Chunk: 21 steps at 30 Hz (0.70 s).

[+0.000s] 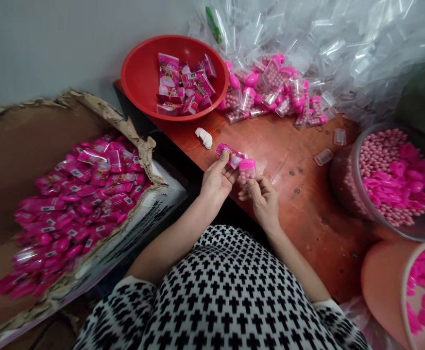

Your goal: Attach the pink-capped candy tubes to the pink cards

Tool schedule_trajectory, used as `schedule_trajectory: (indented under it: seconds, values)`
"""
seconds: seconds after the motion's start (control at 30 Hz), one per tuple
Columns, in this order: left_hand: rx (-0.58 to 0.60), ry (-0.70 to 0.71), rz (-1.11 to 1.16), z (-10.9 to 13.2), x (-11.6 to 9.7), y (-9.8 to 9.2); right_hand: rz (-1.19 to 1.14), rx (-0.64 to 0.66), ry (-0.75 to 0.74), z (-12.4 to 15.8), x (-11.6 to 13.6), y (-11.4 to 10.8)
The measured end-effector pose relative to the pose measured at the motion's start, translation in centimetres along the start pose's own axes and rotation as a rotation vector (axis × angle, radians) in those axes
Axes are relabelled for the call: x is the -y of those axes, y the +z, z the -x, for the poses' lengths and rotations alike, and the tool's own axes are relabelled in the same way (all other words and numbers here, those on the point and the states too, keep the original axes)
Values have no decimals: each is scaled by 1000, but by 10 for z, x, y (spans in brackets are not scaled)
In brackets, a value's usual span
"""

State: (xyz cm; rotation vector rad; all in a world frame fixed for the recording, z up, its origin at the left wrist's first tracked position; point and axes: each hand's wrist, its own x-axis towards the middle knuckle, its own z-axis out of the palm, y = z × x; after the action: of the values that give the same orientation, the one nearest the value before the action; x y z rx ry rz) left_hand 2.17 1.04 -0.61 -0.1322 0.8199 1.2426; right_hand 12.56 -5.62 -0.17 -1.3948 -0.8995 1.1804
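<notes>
Pinching a printed wrapper (pixel 230 154) in the left hand (pixel 217 181) and a capped bead tube (pixel 247 170) in the right hand (pixel 263 198) — fingers (pixel 255 188) closed, above the bench (pixel 299 216) — the person has many pink packs (pixel 84 194) boxed, with heaped filled tubes (pixel 270 90) apparently left.

Soft, fairly dim light leaves the upper right brightest, where clear plastic containers (pixel 329 41) throw back white glints and melt into haze. A pale sheen lies on the tabletop (pixel 307 199), while the cardboard box's (pixel 13 138) inner wall sits in shade. Wide-angle stretch distorts the peach tub (pixel 383 287), and lettering on the held packet (pixel 231 154) is too soft to read.
</notes>
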Motion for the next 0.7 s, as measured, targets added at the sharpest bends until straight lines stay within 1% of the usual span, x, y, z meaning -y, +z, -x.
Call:
schedule_trajectory:
  seconds: [0.17, 0.27, 0.37, 0.43, 0.53, 0.63, 0.7]
  values:
    - [62, 12, -42, 3, 6, 4, -12, 6, 9, -2, -3, 3]
    - [113, 77, -108, 4, 6, 4, -32, 15, 16, -2, -4, 4]
    - [140, 124, -189, 6, 4, 5, -37, 13, 22, -3, -5, 4]
    - [169, 119, -238, 8, 2, 6, -25, -4, -1, -4, -7, 4]
    - [223, 76, -297, 9, 2, 8, 5, -16, -64, -4, -13, 3]
    - [212, 38, -342, 9, 3, 9, 29, -1, -107, -4, -17, 3]
    - [198, 38, -366, 9, 3, 9, 24, 6, -103, -4, -16, 2]
